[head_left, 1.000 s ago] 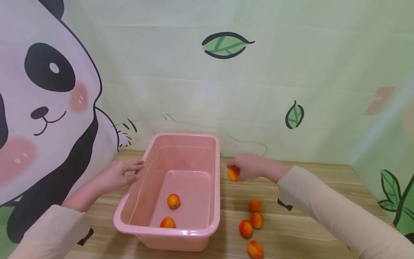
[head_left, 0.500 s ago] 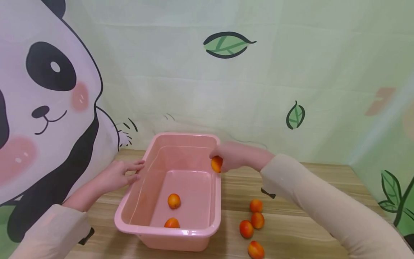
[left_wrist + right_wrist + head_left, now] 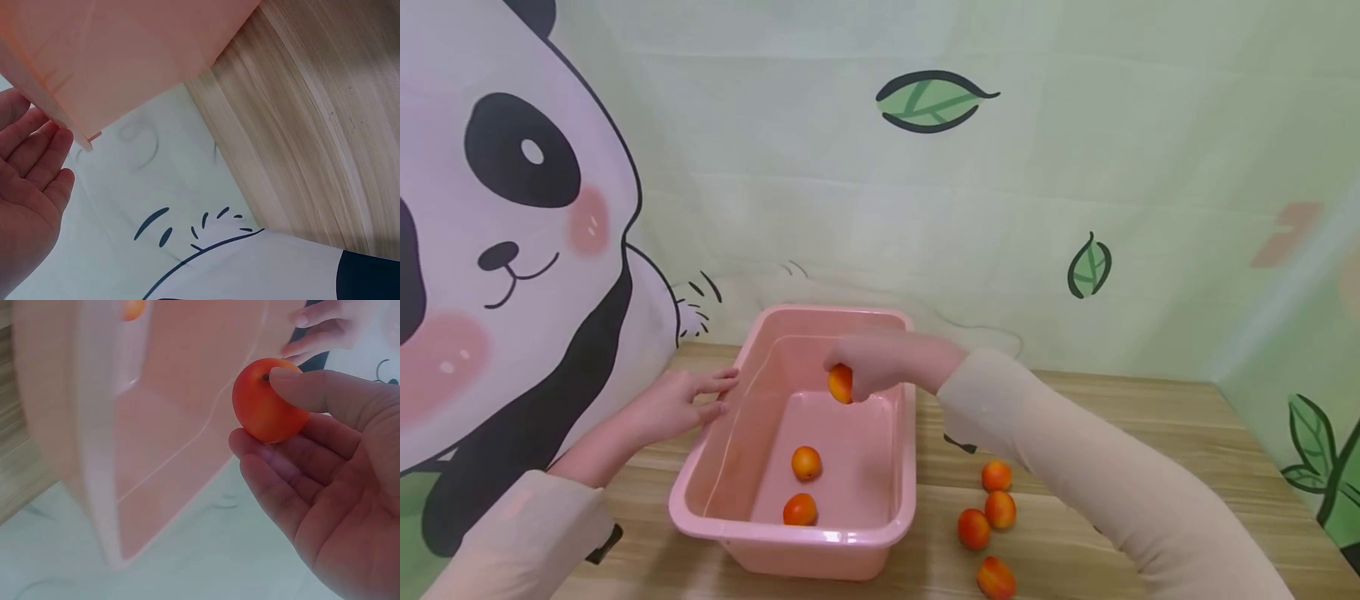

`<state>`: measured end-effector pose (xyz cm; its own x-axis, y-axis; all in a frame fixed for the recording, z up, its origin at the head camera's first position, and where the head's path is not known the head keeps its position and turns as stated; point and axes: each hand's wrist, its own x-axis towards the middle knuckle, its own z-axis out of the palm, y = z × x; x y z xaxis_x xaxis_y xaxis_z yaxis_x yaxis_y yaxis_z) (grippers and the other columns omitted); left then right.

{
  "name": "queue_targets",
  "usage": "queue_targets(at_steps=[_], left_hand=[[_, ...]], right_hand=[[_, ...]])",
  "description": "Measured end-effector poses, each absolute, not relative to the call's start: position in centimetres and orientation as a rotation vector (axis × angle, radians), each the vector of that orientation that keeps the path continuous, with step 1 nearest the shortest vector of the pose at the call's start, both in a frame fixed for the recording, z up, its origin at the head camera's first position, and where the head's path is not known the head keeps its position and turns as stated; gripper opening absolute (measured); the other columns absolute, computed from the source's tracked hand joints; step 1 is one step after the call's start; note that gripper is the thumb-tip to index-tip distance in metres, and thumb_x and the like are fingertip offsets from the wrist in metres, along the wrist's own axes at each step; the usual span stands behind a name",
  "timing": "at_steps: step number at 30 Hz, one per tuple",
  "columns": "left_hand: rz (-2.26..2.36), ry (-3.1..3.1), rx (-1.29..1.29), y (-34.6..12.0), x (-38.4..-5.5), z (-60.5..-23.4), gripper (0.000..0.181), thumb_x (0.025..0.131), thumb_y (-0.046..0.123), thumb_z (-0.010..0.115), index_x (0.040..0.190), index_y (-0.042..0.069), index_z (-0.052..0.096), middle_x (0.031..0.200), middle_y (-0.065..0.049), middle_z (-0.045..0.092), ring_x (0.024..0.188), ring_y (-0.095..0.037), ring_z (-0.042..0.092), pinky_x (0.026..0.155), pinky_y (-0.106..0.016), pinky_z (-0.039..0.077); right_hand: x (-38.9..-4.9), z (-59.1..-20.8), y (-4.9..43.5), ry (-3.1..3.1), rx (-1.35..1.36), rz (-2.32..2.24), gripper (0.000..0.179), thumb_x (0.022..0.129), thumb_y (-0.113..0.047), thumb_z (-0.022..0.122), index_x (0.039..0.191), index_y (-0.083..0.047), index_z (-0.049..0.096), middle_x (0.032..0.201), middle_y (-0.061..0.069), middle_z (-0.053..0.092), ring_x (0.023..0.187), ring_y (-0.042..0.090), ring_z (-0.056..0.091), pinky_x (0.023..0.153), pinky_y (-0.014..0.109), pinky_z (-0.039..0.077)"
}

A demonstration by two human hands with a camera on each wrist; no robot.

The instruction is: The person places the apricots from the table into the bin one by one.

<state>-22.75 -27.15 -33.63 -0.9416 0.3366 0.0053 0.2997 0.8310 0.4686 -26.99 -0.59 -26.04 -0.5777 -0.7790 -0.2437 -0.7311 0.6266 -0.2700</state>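
My right hand (image 3: 874, 365) holds a small, smooth orange-red fruit (image 3: 269, 400) over the far part of a pink plastic basin (image 3: 792, 535). In the right wrist view, the thumb lies on top of it by the dark stem spot, with fingertips underneath. Two similar fruits, one nearer the middle (image 3: 806, 463) and one by the near wall (image 3: 800, 509), lie on the basin's floor. My left hand (image 3: 673, 406) touches the basin's left rim with relaxed fingers. From the left wrist view, those fingertips (image 3: 59, 140) sit right at the rim's outer side.
Several more orange-red fruits (image 3: 974, 529) lie loose on the wooden table (image 3: 1097, 517), right of the basin. Behind rises a pale green cloth (image 3: 820, 208) printed with a panda and leaves. The basin's high walls stand between the two hands.
My right hand has carried its fruit leftward, from above the table across the right rim to over the basin's inside. The fruit by the near wall has shifted slightly right. My left hand stays put.
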Motion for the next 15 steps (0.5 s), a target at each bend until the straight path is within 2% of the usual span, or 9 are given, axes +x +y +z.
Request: queue_targets(at_steps=[7,11,15], left_hand=[[0.739,2.926,0.507,-27.1,-22.8,-33.6,0.044,0.082,0.012,0.06,0.123,-0.001,0.049,0.133,-0.019,0.041,0.039,-0.007,0.024,0.041,-0.02,0.033],[0.737,2.926,0.511,-27.1,-22.8,-33.6,0.044,0.082,0.013,0.06,0.123,-0.001,0.049,0.132,-0.019,0.042,0.04,-0.007,0.023,0.042,-0.02,0.033],[0.737,2.923,0.512,-27.1,-22.8,-33.5,0.043,0.082,0.013,0.06,0.122,-0.001,0.05,0.132,-0.019,0.043,0.04,-0.007,0.024,0.042,-0.02,0.034]], right_hand=[[-26.4,-26.0,-2.6,2.509,-1.144,-0.319,0.016,0.076,0.0,0.058,0.076,-0.016,0.057,0.067,-0.003,0.049,0.068,0.011,0.048,0.054,0.019,0.038],[-26.2,-26.5,-3.4,2.487,-1.191,-0.306,0.018,0.075,0.001,0.052,0.07,-0.016,0.052,0.06,-0.004,0.044,0.058,0.011,0.04,0.053,0.02,0.032],[-26.1,-27.1,-3.9,2.484,-1.154,-0.343,0.017,0.07,0.001,0.051,0.065,-0.015,0.051,0.057,-0.006,0.045,0.053,0.01,0.039,0.051,0.021,0.03]])
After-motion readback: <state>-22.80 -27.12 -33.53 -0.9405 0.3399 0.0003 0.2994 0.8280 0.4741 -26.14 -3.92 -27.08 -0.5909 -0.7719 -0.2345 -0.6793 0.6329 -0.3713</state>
